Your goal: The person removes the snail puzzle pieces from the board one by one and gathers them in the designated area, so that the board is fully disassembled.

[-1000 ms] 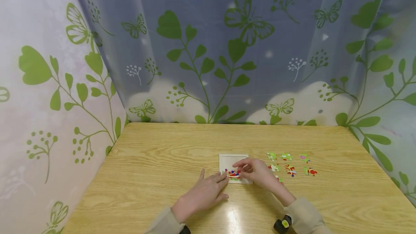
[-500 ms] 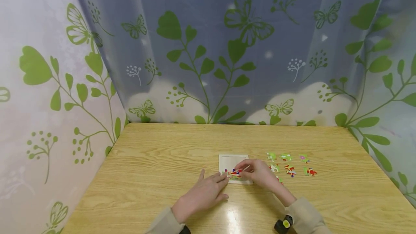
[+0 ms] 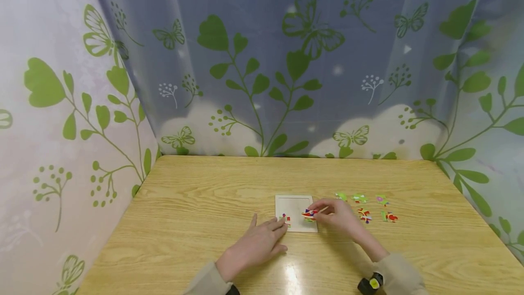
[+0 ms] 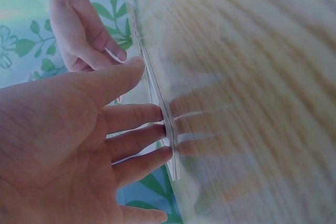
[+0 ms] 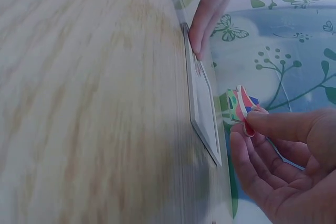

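A shallow puzzle tray [image 3: 294,202] lies on the table, with a puzzle piece [image 3: 288,219] at its lower left. My left hand [image 3: 262,240], fingers straight, rests on the tray's left edge and partly covers that piece. Between thumb and fingers, my right hand [image 3: 337,218] pinches another puzzle piece [image 5: 242,105], red, blue and green, held just above the tray's right side. In the right wrist view a gap shows between the held piece and the tray [image 5: 202,100].
Several loose puzzle pieces lie right of the tray, among them a green one [image 3: 359,198], a pink-flowered one [image 3: 382,200] and red ones [image 3: 364,215]. The wooden table [image 3: 204,204] ends at a patterned curtain [image 3: 254,81] behind.
My right hand has lifted the puzzle piece from beside the left piece and moved it right, uncovering the tray's lower middle. My left hand has stayed in place.
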The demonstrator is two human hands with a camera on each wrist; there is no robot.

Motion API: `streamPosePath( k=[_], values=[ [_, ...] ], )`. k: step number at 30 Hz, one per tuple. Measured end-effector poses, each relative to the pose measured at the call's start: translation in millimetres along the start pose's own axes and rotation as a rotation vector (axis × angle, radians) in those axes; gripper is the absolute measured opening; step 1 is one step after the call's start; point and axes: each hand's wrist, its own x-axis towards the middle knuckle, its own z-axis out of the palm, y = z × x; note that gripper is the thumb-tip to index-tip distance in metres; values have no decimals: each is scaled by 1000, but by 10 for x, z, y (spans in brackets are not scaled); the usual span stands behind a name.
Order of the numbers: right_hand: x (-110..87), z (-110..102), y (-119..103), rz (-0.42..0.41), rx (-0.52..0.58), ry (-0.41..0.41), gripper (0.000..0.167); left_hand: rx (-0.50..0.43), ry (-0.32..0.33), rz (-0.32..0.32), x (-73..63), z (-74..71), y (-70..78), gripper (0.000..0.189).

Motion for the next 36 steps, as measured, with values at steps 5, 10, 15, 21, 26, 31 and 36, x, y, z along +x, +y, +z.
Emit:
streamPosePath(
  k=[5,10,15,21,26,31,36],
  values=[
    [-87,-125,32,32,9,19,19,-3,4,2,-10,9,0,59],
    [-179,-262,58,52,18,10,22,-5,1,0,-17,19,3,59],
    [-258,-372,99,81,28,21,23,-2,-2,-1,-9,40,-4,59],
    [-348,-505,164,84,-23,49,25,1,-5,-1,-7,44,1,59],
    [-423,-627,224,56,-31,45,26,-2,-5,-3,-7,35,6,59],
    [-508,-725,282,73,-14,76,27,3,6,5,-9,15,6,59],
    [-594,-813,334,80,-19,91,28,10,11,7,-6,16,7,59]
  ],
)
